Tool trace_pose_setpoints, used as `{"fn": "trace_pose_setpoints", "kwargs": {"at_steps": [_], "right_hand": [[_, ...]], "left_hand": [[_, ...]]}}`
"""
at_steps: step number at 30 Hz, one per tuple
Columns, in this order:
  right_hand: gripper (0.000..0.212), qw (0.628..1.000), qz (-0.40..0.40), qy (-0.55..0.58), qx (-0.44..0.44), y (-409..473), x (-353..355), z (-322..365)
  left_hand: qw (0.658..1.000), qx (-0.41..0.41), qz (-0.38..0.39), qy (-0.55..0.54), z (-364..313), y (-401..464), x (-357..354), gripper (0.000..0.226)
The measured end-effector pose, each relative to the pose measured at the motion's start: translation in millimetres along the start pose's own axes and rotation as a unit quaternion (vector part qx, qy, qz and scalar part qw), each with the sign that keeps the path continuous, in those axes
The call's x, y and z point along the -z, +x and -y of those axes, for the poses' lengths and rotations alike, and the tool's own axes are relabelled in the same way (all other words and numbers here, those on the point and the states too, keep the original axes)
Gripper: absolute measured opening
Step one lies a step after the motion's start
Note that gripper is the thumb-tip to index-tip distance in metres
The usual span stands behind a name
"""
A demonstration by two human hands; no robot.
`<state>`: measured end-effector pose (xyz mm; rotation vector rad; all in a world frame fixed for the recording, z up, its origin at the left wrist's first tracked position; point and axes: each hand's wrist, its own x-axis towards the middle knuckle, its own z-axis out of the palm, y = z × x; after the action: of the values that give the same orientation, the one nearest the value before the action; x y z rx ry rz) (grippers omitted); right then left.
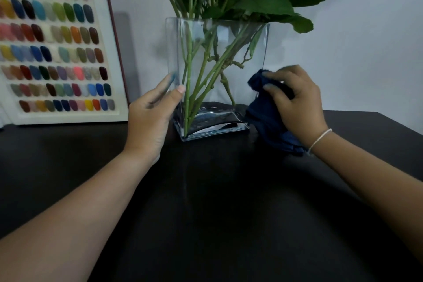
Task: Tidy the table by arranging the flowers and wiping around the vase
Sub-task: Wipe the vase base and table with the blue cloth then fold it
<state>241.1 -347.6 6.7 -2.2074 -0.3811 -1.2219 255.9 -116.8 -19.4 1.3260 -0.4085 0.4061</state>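
A clear rectangular glass vase (240, 36) stands on the dark table (217, 201) near the wall. Several green flower stems (201, 71) cross inside it, and large leaves (263, 2) spread above the rim; the blooms are cut off by the frame's top. My left hand (151, 119) rests against the vase's left side, thumb on the front corner, fingers along the side wall. My right hand (295, 103) grips a dark blue cloth (267, 119) bunched against the vase's lower right edge.
A framed board of coloured nail swatches (57, 43) leans on the wall at the left, standing on the table. A white wall runs behind the vase. The table's right corner (384, 114) lies just right of my right hand.
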Motion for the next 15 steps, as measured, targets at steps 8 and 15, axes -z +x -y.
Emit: {"fn": "trace_pose_setpoints", "kwargs": {"at_steps": [8,15], "right_hand": [[0.018,0.970,0.244,-0.016,-0.014,-18,3,-5],[0.016,0.944,0.325,0.026,-0.045,-7,22,5]], "left_hand": [[1.000,-0.001,0.005,0.012,1,0,2,0.046],[1.000,0.002,-0.003,0.017,1,2,3,0.047]]}}
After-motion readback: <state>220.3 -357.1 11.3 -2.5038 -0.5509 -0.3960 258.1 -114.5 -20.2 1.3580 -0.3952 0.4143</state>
